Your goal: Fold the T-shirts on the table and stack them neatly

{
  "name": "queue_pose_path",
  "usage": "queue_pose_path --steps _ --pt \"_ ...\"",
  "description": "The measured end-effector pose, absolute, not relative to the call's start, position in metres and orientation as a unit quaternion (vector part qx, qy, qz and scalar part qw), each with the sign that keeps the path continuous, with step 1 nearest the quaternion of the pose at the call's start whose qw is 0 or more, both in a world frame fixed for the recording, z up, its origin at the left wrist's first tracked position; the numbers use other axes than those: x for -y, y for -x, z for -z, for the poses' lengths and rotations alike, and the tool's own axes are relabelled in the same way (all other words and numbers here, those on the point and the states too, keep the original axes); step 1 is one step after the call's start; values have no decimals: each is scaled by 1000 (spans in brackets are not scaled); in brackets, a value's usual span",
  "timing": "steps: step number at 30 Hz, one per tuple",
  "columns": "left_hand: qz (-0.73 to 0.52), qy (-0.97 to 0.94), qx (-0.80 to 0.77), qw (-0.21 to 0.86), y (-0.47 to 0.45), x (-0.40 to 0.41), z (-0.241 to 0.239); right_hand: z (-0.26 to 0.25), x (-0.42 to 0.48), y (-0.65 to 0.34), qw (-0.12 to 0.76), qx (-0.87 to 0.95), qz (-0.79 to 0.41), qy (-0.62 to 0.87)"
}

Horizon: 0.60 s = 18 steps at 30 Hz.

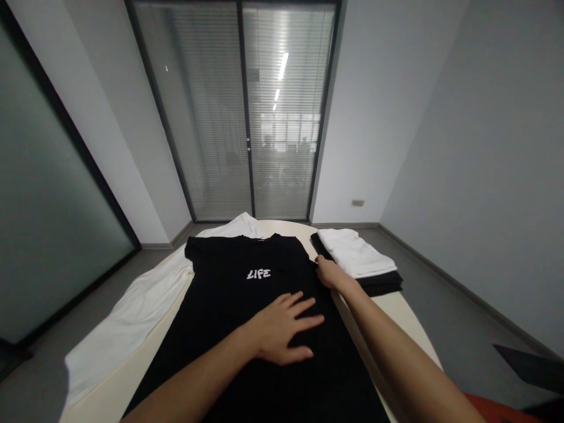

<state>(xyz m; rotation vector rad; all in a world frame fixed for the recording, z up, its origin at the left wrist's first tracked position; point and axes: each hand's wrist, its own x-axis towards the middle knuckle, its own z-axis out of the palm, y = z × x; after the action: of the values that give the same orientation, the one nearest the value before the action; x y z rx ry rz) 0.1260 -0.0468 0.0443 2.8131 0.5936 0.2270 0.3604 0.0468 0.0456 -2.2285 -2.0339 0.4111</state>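
Observation:
A black T-shirt (pixel 247 294) with white "LIFE" lettering lies spread flat on the pale round table (pixel 396 311). My left hand (pixel 284 332) rests palm down on the middle of the shirt, fingers spread and flat. My right hand (pixel 328 273) reaches to the shirt's right edge near the sleeve, where its fingers are closed in a pinch on the fabric.
A folded white garment (pixel 355 251) sits on a folded black one (pixel 383 283) at the table's right. A white cloth (pixel 141 305) lies under the shirt and hangs off the left side. Glass doors with blinds (pixel 247 117) stand behind the table.

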Motion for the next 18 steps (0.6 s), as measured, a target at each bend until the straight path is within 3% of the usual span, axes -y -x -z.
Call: queue_pose_path --steps 18 --pt "-75 -976 -102 180 -161 115 -29 -36 -41 -355 91 679 -94 722"
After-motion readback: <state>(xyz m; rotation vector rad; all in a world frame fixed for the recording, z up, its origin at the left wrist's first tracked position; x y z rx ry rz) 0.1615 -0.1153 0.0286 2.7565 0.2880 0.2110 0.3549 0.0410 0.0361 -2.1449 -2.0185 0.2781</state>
